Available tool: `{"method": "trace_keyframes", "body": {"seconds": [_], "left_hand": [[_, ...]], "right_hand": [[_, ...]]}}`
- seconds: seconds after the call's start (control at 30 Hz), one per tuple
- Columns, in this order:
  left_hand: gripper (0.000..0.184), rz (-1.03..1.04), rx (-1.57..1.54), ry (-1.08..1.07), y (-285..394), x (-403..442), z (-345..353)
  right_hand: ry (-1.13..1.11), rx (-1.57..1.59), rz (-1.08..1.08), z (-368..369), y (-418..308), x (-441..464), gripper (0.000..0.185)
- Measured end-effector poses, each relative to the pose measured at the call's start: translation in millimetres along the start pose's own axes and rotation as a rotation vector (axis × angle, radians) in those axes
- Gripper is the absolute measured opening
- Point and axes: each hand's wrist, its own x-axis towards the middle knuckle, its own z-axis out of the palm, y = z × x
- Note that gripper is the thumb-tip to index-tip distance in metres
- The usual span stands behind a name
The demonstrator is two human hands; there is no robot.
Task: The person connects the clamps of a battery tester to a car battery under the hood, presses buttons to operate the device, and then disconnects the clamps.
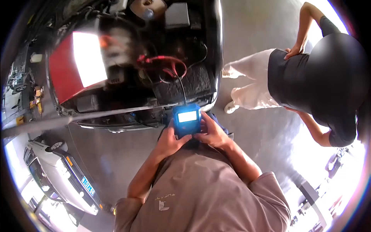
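A blue handheld tester (188, 127), perhaps a battery tester, is held upright in front of my body, its small screen glowing white. My left hand (170, 138) grips its left side, thumb near the lower edge. From the other side my right hand (211, 132) is wrapped around it. A dark cable (182, 87) runs from the tester's top into the open engine bay. There a red looped lead (170, 58) lies near a black battery-like box (197, 82); how it is clipped on is too blurred to tell.
The car's front edge (116, 125) is just ahead of me, and a long rod (92, 116) crosses it. On the right stands another person (305, 77), hands on hips. A silver car (63, 178) is parked at lower left. Grey floor (247, 147) lies around me.
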Motion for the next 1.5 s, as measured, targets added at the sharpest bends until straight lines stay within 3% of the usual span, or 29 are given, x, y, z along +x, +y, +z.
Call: {"method": "trace_keyframes", "body": {"seconds": [0.07, 0.1, 0.13, 0.2, 0.3, 0.33, 0.4, 0.63, 0.73, 0.87, 0.97, 1.17, 1.37, 1.47, 1.5], "left_hand": [[0.06, 0.049, -0.041, 0.003, -13.1, 8.5, 2.3], [0.059, 0.075, 0.078, -0.015, -13.1, 10.0, -1.3], [0.06, -0.063, -0.001, -0.065, -19.3, 9.0, -0.9], [0.061, -0.117, -0.19, -0.037, -25.5, 11.3, 4.1], [0.063, -0.101, -0.132, -0.035, -29.8, 11.7, 0.6], [0.063, -0.097, -0.141, -0.008, -29.0, 11.4, -0.3], [0.063, -0.072, -0.149, 0.048, -27.5, 11.7, -1.1], [0.066, -0.098, -0.254, 0.115, -8.4, 8.8, -10.2], [0.068, -0.09, -0.278, 0.128, -20.9, 13.3, -16.0], [0.07, -0.108, -0.244, 0.092, -26.1, 16.0, -17.9], [0.07, -0.098, -0.255, 0.09, -23.6, 20.0, -18.6], [0.069, -0.062, -0.329, 0.095, -25.0, 23.7, -17.5], [0.067, -0.076, -0.352, 0.102, -22.3, 25.3, -17.9], [0.065, -0.083, -0.339, 0.099, -27.2, 22.7, -17.7], [0.065, -0.083, -0.335, 0.097, -29.3, 22.3, -17.6]], "right_hand": [[-0.061, 0.096, -0.114, -26.7, 20.6, 18.6, 0.069], [-0.061, 0.224, -0.071, -37.0, 0.6, 25.9, 0.06], [0.014, 0.279, -0.036, -49.4, 4.6, 38.6, 0.053], [0.118, 0.234, -0.074, -66.6, 11.6, 78.6, 0.047], [0.246, -0.315, -0.318, -64.6, 18.6, 147.9, 0.038], [0.25, -0.566, -0.426, -59.5, 12.5, 168.4, 0.045], [0.285, -1.08, -0.382, -45.8, 0.5, 202.8, 0.051], [0.322, -1.408, -0.422, -32.5, 18.3, 252.9, 0.054], [0.216, -1.439, -0.354, -39.3, 23.8, 261.9, 0.054], [0.211, -1.354, -0.469, -41.6, 24.6, 263.9, 0.048], [0.119, -1.306, -0.419, -46.3, 18.1, 261.5, 0.048], [0.142, -1.222, -0.508, -53.2, 26.5, 264.1, 0.049], [0.221, -1.183, -0.414, -44.8, 9.5, 256.0, 0.046], [0.331, -1.165, -0.499, -46.4, 12.4, 260.4, 0.044], [0.293, -1.131, -0.415, -45.9, 6.4, 258.2, 0.05]]}}
